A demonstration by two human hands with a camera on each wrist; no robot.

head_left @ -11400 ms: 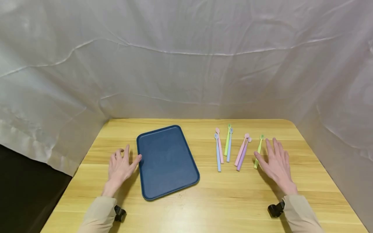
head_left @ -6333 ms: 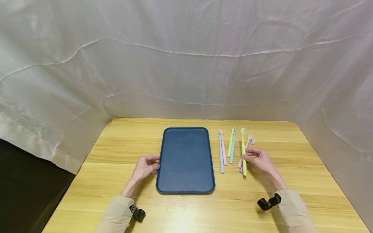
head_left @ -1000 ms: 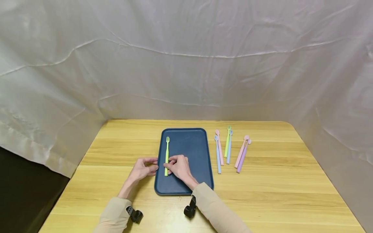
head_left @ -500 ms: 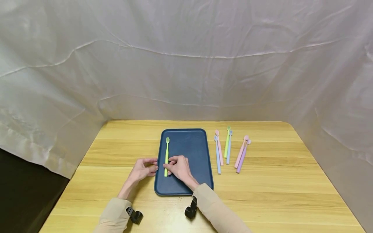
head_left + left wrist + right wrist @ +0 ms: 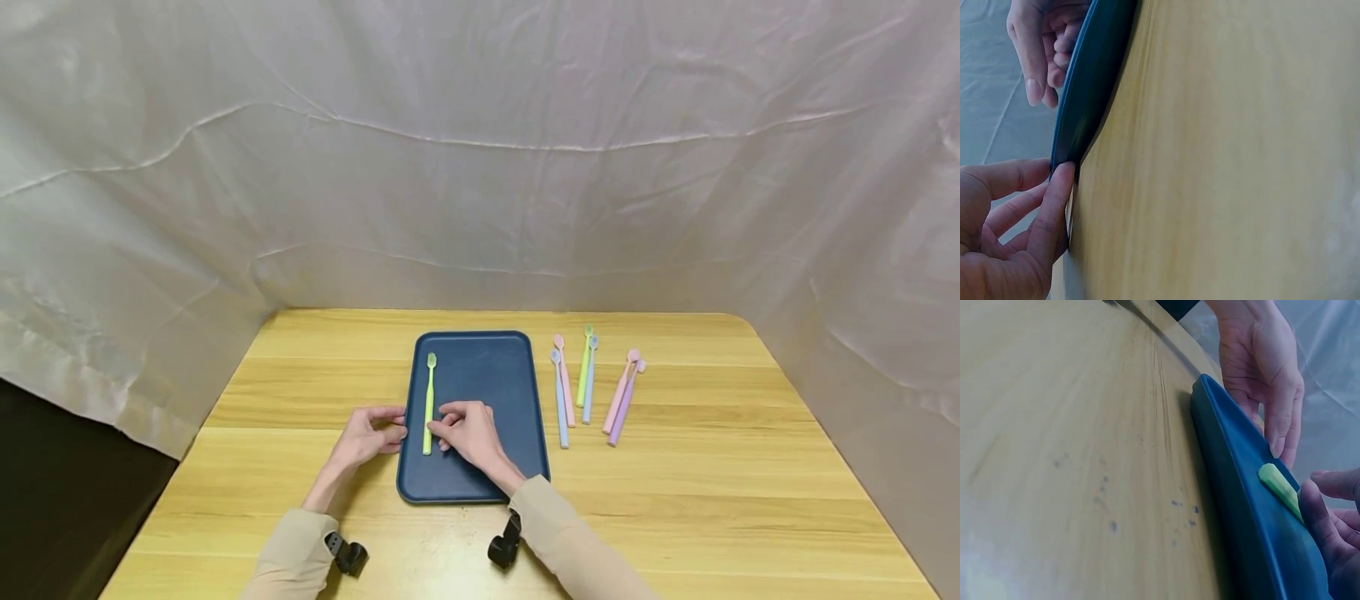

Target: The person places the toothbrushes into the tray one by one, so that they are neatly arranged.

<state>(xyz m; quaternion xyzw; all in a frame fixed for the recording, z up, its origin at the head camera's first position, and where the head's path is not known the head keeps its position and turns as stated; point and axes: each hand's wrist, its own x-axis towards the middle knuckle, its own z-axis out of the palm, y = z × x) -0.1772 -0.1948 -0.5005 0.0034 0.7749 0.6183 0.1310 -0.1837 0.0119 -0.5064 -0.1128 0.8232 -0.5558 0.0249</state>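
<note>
A green toothbrush (image 5: pixel 430 400) lies lengthwise in the left part of the dark blue tray (image 5: pixel 495 375), bristle head at the far end. My left hand (image 5: pixel 362 437) holds the tray's left edge, its thumb and fingers pinching the rim in the left wrist view. Over the tray, my right hand (image 5: pixel 474 435) has its thumb tip at the brush handle and its other fingers off it to the right. The right wrist view shows the handle end (image 5: pixel 1279 482) lying on the tray beside the thumb, with the index finger apart from it.
On the wooden table (image 5: pixel 720 467), right of the tray, lie several toothbrushes: blue (image 5: pixel 561 408), pink (image 5: pixel 566 387), green (image 5: pixel 584 371), another blue (image 5: pixel 589 387), another pink (image 5: pixel 617 400) and purple (image 5: pixel 622 417). A grey curtain (image 5: pixel 480 192) hangs around the back and sides.
The right hand has loosened its pinch on the green toothbrush and shifted slightly right. Earlier it carried that brush from the right side onto the tray. The left hand straightened the tray earlier and still holds it.
</note>
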